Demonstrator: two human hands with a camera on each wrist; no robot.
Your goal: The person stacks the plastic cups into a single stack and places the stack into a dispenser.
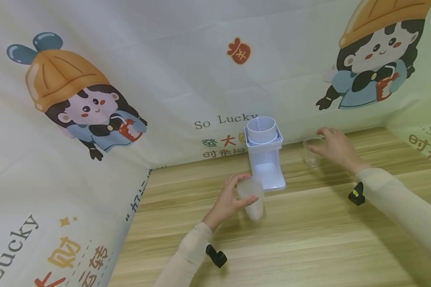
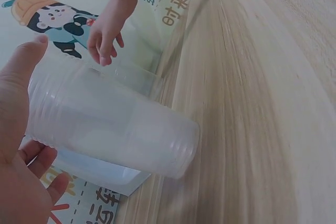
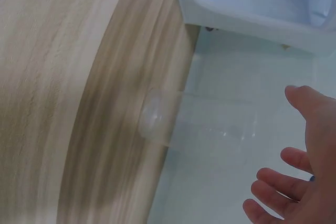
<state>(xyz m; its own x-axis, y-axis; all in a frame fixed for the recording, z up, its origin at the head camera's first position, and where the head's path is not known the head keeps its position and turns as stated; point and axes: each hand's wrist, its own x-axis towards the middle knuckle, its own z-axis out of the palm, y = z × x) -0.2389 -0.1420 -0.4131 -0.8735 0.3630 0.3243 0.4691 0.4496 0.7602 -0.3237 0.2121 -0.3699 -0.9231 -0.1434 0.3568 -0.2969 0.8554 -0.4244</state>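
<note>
My left hand (image 1: 233, 197) holds a stack of translucent plastic cups (image 1: 256, 207) near its rim, thumb on one side and fingers on the other. In the left wrist view, rings at the rim end of the stack (image 2: 121, 121) show nested cups. The stack is in front of a pale blue-white dispenser (image 1: 267, 169) with a round tube on top. My right hand (image 1: 339, 149) is by a single clear cup (image 1: 312, 159) right of the dispenser. In the right wrist view its thumb and fingers are spread beside the clear cup (image 3: 199, 121), with space between them.
The wooden tabletop (image 1: 309, 227) extends toward me and to both sides. Behind it hangs a white printed cloth (image 1: 186, 75) with cartoon figures, which also covers the left and right sides. The dispenser stands close to the cloth at the table's back edge.
</note>
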